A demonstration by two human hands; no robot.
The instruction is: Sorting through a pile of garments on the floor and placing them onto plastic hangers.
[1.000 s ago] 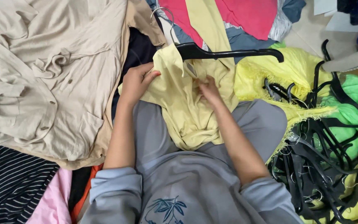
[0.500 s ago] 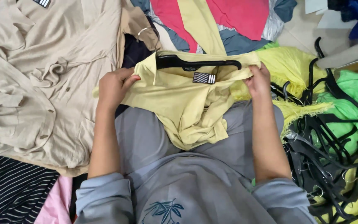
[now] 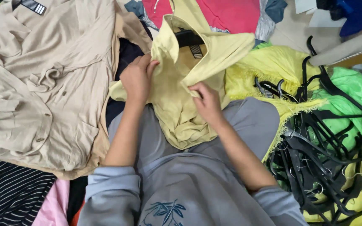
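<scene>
Both hands (image 3: 137, 77) (image 3: 206, 102) seemingly pinched on yellow shirt (image 3: 177, 104) edges, hanger heap (image 3: 319, 146) close right

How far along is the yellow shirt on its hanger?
Done: black hanger sits inside the pale yellow shirt. In hand: left hand pinches the collar side, right hand grips the front. Left: the lower half lies crumpled on the lap.

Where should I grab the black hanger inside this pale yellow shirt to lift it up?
Probably by the metal hook, from the far side above the collar. The black hanger is mostly covered by the pale yellow shirt, whose front both hands, left hand and right hand, are pinching, so only the hook stands clear.
</scene>
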